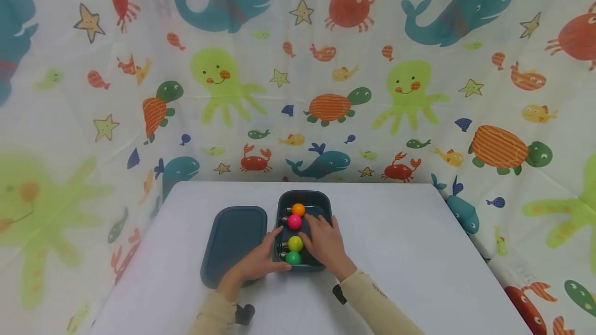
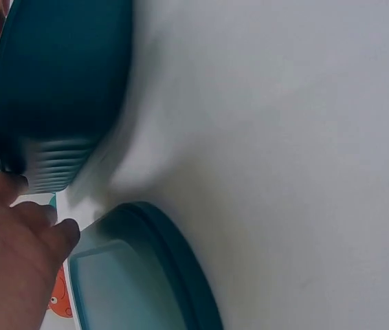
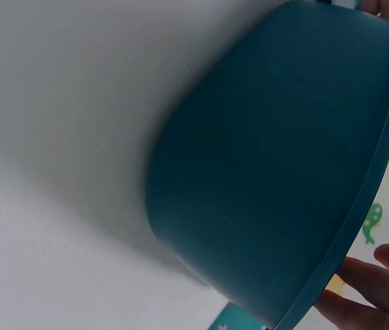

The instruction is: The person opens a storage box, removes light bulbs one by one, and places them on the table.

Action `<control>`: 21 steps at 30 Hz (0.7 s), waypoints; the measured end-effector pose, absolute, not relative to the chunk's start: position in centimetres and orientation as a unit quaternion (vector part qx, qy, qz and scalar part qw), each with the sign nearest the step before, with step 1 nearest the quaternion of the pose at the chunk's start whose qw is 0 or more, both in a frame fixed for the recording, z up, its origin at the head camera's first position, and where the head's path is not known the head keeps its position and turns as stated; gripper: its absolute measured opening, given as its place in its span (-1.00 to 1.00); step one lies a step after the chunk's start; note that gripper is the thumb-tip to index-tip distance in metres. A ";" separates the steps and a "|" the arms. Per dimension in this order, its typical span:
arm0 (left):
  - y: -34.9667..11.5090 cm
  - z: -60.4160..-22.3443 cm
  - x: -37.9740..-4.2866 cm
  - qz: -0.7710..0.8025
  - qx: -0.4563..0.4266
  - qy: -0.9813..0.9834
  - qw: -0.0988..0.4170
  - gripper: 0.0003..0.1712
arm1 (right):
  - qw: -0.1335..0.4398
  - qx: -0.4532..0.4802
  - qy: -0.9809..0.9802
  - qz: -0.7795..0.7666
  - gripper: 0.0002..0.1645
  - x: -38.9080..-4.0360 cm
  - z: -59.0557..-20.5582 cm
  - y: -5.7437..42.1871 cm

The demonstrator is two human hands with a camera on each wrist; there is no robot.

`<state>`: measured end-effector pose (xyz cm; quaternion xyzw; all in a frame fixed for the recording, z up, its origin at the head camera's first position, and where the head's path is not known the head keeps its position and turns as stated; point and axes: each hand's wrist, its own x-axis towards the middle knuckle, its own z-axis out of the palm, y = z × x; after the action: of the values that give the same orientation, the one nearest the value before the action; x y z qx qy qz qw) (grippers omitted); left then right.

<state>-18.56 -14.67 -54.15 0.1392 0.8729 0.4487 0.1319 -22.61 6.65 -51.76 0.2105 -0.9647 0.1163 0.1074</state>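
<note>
A dark teal plastic box (image 1: 304,268) holds a column of small light bulbs along its left side: orange (image 1: 298,210), pink (image 1: 294,222), yellow (image 1: 295,243) and green (image 1: 293,258). Their threaded bases point left. My left hand (image 1: 255,263) is at the box's left side, fingers along the rim and thumb reaching across the near edge. Over the right rim, my right hand (image 1: 326,242) reaches into the box, its fingers spread and the thumb beside the yellow bulb. Both hands appear empty. From the wrist views, the outer walls of the box (image 3: 270,151) hide the bulbs.
Left of the box, a flat matching lid (image 1: 235,239) lies on the white table (image 1: 405,252). My left forearm passes over its near end. Behind the table hangs a curtain (image 1: 279,76) printed with sea animals.
</note>
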 end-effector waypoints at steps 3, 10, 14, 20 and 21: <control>-14.7 -54.3 -18.7 0.452 0.143 0.871 0.131 0.19 | 0.090 0.199 -0.968 0.120 -0.34 -23.0 -51.8 6.7; -15.0 -54.7 -18.9 0.455 0.122 0.872 0.133 0.25 | 0.066 0.179 -0.972 0.136 -0.32 -23.9 -51.7 6.9; -15.1 -54.8 -19.0 0.453 0.115 0.873 0.136 0.26 | 0.072 0.177 -0.972 0.137 -0.33 -24.4 -51.8 7.0; -15.1 -54.8 -19.0 0.463 0.107 0.868 0.144 0.25 | 0.063 0.171 -0.969 0.167 -0.33 -25.6 -51.8 6.9; -15.0 -54.8 -19.1 0.469 0.107 0.865 0.147 0.25 | 0.060 0.168 -0.968 0.175 -0.33 -25.8 -51.7 6.9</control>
<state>-19.07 -15.05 -54.81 0.1066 0.8645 0.4687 0.1468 -25.84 6.89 -51.74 0.1682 -0.9682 0.1752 0.0604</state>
